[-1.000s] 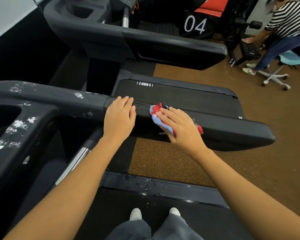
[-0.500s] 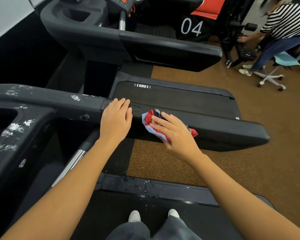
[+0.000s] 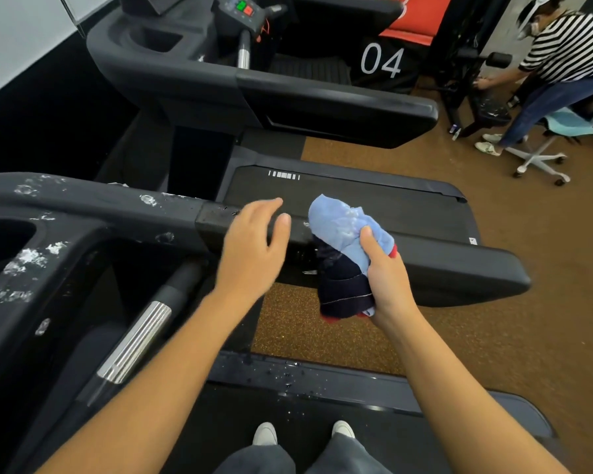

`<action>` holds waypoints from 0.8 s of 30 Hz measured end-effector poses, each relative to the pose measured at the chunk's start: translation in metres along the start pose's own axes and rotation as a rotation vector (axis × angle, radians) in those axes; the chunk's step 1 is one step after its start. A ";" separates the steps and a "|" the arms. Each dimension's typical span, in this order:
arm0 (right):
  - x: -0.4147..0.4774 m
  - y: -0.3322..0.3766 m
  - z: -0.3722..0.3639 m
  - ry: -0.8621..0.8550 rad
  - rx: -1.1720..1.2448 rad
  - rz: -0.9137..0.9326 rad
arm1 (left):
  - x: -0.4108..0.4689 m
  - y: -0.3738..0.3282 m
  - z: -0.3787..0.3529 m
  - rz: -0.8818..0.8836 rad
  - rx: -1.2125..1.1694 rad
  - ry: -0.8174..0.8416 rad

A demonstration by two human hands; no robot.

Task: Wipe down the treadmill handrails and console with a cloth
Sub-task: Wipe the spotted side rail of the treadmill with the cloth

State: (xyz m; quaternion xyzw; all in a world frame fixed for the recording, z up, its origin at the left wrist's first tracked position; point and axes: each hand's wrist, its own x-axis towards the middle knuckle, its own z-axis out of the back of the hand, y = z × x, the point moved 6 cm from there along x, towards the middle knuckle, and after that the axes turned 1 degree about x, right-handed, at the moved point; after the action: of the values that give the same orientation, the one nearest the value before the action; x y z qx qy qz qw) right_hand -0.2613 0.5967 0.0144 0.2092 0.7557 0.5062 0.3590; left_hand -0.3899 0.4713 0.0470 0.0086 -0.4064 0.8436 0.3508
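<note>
A black treadmill handrail (image 3: 459, 268) runs from the left console out to the right. White foam spots cover the console frame (image 3: 24, 258) at the left. My right hand (image 3: 387, 278) is closed around a bunched cloth (image 3: 343, 254), light blue on top, dark blue and red below, held just above the rail. My left hand (image 3: 254, 251) hovers over the rail to the left of the cloth, fingers spread, holding nothing. A ribbed silver grip bar (image 3: 134, 343) slants down below the console.
A second treadmill (image 3: 322, 97) marked 04 stands beyond, with its console buttons (image 3: 242, 6) at the top. A person in a striped shirt (image 3: 562, 49) bends by a white swivel chair base (image 3: 541, 165) at the far right. Brown floor (image 3: 545, 234) lies to the right. My shoes (image 3: 266, 432) stand on the belt.
My right hand has lifted the cloth off the handrail and turned it up, bunched in the fist. My left hand has come off the rail and opened.
</note>
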 end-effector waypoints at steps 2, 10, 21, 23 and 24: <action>0.001 -0.002 -0.010 0.054 0.023 0.015 | -0.018 -0.022 -0.014 0.054 -0.185 0.086; -0.004 -0.013 -0.035 0.302 0.295 -0.242 | -0.031 -0.016 -0.028 0.202 -0.331 0.067; 0.064 0.039 0.021 -0.082 -0.988 0.483 | 0.003 -0.001 -0.052 -0.063 0.250 0.140; 0.075 0.030 0.027 -0.128 -1.110 0.502 | 0.001 -0.008 -0.070 -0.132 0.398 0.187; 0.077 0.025 0.029 -0.157 -1.207 0.530 | 0.003 -0.010 -0.074 -0.147 0.451 0.176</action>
State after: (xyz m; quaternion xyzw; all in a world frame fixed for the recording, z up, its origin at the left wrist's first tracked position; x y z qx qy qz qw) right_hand -0.2911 0.6771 0.0055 0.1863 0.2340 0.8952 0.3304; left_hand -0.3662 0.5278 0.0049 0.0425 -0.1739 0.8828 0.4343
